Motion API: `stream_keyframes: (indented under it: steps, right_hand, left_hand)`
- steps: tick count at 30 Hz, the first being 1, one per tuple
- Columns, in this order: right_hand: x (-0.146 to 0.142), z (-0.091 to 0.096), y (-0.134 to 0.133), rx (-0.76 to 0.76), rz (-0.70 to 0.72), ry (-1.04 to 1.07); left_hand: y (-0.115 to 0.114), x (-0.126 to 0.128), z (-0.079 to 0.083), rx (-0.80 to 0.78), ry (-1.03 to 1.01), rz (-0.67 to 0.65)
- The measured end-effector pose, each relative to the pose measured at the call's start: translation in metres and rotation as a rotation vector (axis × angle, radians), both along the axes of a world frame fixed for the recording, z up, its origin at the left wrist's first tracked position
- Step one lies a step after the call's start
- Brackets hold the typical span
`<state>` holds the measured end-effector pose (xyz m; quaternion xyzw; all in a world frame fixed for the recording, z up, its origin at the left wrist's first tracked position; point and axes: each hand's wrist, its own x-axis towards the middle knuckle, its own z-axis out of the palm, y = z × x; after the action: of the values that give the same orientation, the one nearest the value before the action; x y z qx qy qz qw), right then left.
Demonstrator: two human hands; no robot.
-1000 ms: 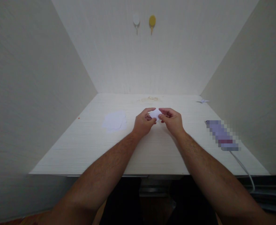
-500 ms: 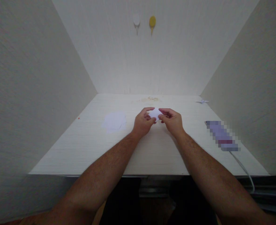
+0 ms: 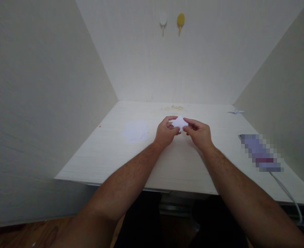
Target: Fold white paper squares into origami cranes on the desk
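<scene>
Between my two hands is a small white piece of paper (image 3: 179, 123), roughly diamond-shaped, its corner pointing away from me. My left hand (image 3: 167, 132) pinches its left side with thumb and fingers. On the opposite side, my right hand (image 3: 198, 133) grips the lower right edge between thumb and fingers. Both hands are just above the table (image 3: 177, 165). To the left of them lie several loose white paper sheets (image 3: 135, 131), overlapping in a flat pile.
A folded white paper crane-like shape (image 3: 236, 112) sits at the back right. A pixelated flat device (image 3: 260, 151) with a white cable (image 3: 287, 194) lies on the right. White (image 3: 163, 19) and yellow (image 3: 180, 20) hooks are on the back wall. Walls enclose three sides.
The whole view has shifted, so everything appears further right. Both hands still hold the paper, which now shows more of its diamond outline; the right fingers are slightly more spread.
</scene>
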<state>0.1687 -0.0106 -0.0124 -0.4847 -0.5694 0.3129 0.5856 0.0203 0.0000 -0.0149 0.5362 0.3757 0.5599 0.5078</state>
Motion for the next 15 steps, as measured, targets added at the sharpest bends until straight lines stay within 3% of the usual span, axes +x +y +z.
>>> stream_keyframes:
  steps: [15]
  right_hand:
    - [0.0019,-0.0053,0.0022,-0.016,0.001,-0.01]
  left_hand:
    - [-0.0027,0.0007,0.0037,-0.036,-0.015,0.005]
